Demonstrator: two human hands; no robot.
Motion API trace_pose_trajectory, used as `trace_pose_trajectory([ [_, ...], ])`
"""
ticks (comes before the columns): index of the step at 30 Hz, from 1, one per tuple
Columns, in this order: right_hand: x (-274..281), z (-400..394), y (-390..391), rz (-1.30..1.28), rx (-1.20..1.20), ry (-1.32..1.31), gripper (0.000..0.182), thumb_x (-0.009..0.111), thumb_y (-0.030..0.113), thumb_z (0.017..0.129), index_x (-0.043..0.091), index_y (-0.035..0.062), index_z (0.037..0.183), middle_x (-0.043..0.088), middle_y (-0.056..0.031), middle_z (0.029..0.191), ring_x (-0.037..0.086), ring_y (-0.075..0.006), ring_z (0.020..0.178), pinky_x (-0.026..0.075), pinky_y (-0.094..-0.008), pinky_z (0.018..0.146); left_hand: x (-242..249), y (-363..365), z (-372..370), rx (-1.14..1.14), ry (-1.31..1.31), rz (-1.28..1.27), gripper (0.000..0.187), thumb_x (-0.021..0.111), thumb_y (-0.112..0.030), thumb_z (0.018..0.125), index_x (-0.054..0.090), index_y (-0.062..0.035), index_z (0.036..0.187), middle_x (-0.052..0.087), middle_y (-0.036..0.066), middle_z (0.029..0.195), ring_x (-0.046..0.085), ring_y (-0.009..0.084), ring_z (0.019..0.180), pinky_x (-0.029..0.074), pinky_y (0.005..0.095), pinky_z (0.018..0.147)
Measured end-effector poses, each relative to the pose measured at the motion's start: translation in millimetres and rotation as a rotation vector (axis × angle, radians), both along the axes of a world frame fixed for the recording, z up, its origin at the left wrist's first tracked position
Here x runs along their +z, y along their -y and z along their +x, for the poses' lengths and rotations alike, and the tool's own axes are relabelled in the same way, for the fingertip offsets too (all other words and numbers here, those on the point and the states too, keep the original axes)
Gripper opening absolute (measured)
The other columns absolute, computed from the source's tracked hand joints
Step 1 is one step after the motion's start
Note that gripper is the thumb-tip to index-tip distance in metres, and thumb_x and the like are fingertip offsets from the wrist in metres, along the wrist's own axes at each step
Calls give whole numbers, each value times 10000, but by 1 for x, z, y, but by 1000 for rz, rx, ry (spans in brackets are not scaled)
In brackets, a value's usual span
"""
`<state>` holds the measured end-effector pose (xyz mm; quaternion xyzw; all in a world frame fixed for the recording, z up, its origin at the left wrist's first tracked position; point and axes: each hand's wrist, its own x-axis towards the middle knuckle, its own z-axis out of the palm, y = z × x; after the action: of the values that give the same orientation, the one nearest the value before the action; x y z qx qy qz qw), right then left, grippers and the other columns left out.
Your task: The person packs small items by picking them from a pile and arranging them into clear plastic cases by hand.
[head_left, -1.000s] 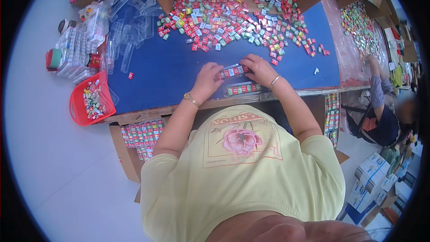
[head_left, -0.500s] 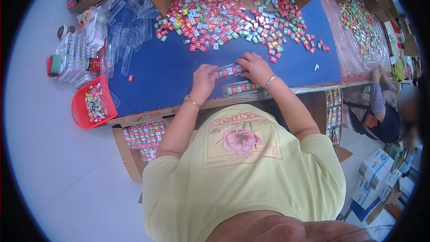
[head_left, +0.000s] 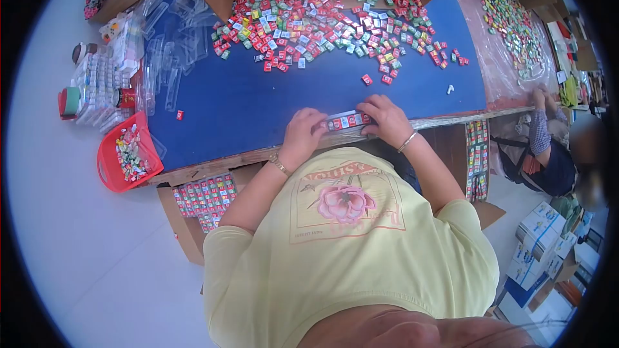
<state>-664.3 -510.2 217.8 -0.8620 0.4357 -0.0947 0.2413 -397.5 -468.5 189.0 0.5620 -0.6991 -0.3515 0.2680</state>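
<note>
Close to the front edge of the blue table, both hands grip a clear plastic tray [head_left: 348, 120] holding a row of small red, white and green blocks. My left hand [head_left: 303, 134] has its fingers closed at the tray's left end. The right end lies between the thumb and fingers of my right hand [head_left: 387, 121], which cover part of the row. Beyond the hands, two loose red blocks [head_left: 367, 80] lie just short of a big spread of loose blocks [head_left: 303, 22].
Empty clear trays [head_left: 171, 67] are heaped at the left back. A red scoop-like bin [head_left: 106, 161] of blocks hangs at the left corner. Below the edge, cartons hold filled packs [head_left: 206, 200]. At right, a person [head_left: 548, 148] sits near another block pile [head_left: 512, 29].
Both hands have come down nearer the table edge with the tray. The second filled tray, which lay nearer the edge, no longer shows separately. The view has shifted slightly.
</note>
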Motion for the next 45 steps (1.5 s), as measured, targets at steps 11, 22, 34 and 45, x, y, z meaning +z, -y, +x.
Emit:
trace_pose_trajectory([
  [11,-15,-1,42,-31,-239,53,341,807,154,782,704,92,1101,664,-91,1089,654,-315,991,555,-415,836,-3,91,137,587,156,-429,197,711,-93,862,727,-39,1050,693,152,1080,655,321,1012,524,392,902],
  [22,-26,30,61,-265,-29,16,537,786,98,781,639,114,1296,583,-96,1398,510,-337,1339,423,-447,1110,-9,206,272,547,709,150,747,662,-476,915,404,-192,1555,290,100,1655,190,333,1548,102,685,1201],
  [34,-41,20,85,-150,-82,69,533,790,78,761,648,84,1275,572,-95,1431,484,-350,1379,395,-447,1149,-46,46,157,451,437,-225,594,743,-265,870,558,-166,1426,380,120,1599,255,351,1522,107,655,1201],
  [45,-29,19,56,-151,34,35,495,790,138,770,664,85,1246,636,-105,1304,543,-352,1270,437,-463,1091,-4,51,100,260,308,-382,398,772,-170,837,700,-105,1223,559,102,1400,526,326,1271,380,483,1097],
])
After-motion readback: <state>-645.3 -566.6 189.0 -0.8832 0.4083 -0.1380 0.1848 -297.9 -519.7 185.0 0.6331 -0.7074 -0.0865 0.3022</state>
